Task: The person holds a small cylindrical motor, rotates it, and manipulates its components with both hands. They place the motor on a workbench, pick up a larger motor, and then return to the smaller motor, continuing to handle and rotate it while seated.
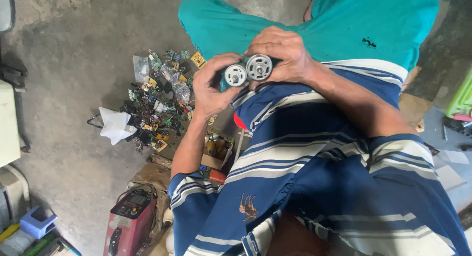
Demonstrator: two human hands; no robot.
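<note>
Both hands are raised in front of my teal trousers, each gripping a small round silver motor end-on. My left hand [210, 89] holds the smaller motor [235, 75], whose body looks teal. My right hand [286, 52] holds the slightly larger motor [259, 67]. The two motors sit side by side and touch or nearly touch. Their round metal end faces point toward the camera. My blue and white striped shirt fills the lower part of the view.
A pile of small circuit boards and electronic scraps [160, 101] lies on the concrete floor, with a white cloth [116, 125] beside it. A red machine [130, 220], an open cardboard box [216, 153] and a small blue stool [37, 221] sit lower left.
</note>
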